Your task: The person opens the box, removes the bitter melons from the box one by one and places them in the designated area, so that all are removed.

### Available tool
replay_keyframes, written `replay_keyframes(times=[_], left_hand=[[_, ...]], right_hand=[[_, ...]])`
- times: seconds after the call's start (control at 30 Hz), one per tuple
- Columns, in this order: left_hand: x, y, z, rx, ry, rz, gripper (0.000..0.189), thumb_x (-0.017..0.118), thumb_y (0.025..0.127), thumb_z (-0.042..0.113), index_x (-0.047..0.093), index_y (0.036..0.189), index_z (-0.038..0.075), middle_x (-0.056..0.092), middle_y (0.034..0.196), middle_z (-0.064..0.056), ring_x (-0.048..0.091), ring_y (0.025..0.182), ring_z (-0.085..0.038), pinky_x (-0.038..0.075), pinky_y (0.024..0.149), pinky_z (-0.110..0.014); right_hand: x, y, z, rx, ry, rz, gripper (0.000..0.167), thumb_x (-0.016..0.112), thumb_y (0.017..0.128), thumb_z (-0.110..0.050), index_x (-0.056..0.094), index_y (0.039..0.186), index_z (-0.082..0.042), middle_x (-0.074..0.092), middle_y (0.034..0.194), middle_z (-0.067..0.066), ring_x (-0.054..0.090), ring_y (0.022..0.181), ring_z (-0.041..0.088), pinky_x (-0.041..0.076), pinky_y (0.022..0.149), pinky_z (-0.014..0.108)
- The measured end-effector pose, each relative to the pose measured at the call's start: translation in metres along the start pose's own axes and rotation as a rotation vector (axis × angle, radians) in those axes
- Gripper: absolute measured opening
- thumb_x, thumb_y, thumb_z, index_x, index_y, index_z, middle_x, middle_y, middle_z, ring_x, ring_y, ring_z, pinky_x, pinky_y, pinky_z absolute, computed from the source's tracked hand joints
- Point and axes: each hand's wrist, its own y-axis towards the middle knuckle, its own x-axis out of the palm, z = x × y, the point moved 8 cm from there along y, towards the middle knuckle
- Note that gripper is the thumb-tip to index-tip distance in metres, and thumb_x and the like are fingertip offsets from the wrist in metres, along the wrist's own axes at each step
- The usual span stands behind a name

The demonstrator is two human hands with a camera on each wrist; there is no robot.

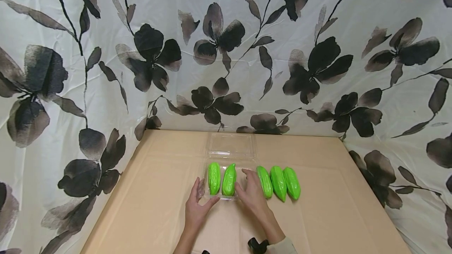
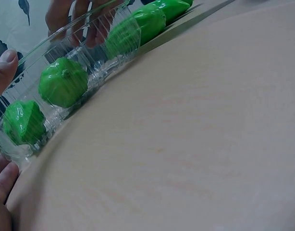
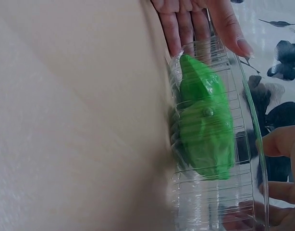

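Floral-patterned cloth (image 1: 254, 75) hangs behind a tan board (image 1: 169, 175), on which stands a clear plastic container (image 1: 241, 163). Its lid (image 1: 231, 144) lies open beyond it. Filling is judged partial: of five green ridged pieces seen, two are in the container, one at its left (image 1: 214, 178) and one near its middle (image 1: 229, 179). Three further pieces (image 1: 278, 183) lie outside, in a row to the container's right; whether the nearest touches its wall cannot be told. Left hand (image 1: 198, 209): at the container's left front corner, thumb spread wide from straight fingers. Right hand (image 1: 252, 191): over the container's right part, fingers parted, no piece visibly held.
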Motion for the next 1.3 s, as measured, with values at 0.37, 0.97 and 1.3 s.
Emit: replay_keyframes(times=[0.37,0.97,1.3], left_hand=[[0.000,0.001,-0.001,-0.008,0.009,-0.002,0.100,0.089,0.075,0.033,0.034,0.156,0.014,0.051,0.153,-0.007,0.051,0.139,-0.031,0.045,0.115,-0.047],[0.001,0.001,-0.003,-0.010,0.010,-0.015,0.100,0.088,0.076,0.036,0.032,0.157,0.017,0.050,0.153,-0.008,0.050,0.140,-0.033,0.044,0.116,-0.048],[0.001,0.000,-0.004,-0.015,-0.013,-0.007,0.099,0.089,0.075,0.031,0.034,0.156,0.018,0.051,0.152,-0.008,0.051,0.139,-0.031,0.045,0.116,-0.047]], right_hand=[[0.005,0.000,-0.001,-0.042,-0.061,-0.014,0.051,0.073,0.084,-0.021,0.060,0.128,0.001,0.064,0.127,0.019,0.061,0.117,0.037,0.055,0.100,0.052],[0.009,0.001,0.001,-0.002,-0.057,-0.060,0.054,0.071,0.086,-0.024,0.058,0.131,0.001,0.062,0.130,0.021,0.060,0.120,0.038,0.054,0.102,0.052],[0.016,0.002,0.001,0.040,-0.082,-0.135,0.057,0.070,0.088,-0.028,0.056,0.135,-0.001,0.062,0.130,0.020,0.063,0.116,0.034,0.058,0.095,0.049]])
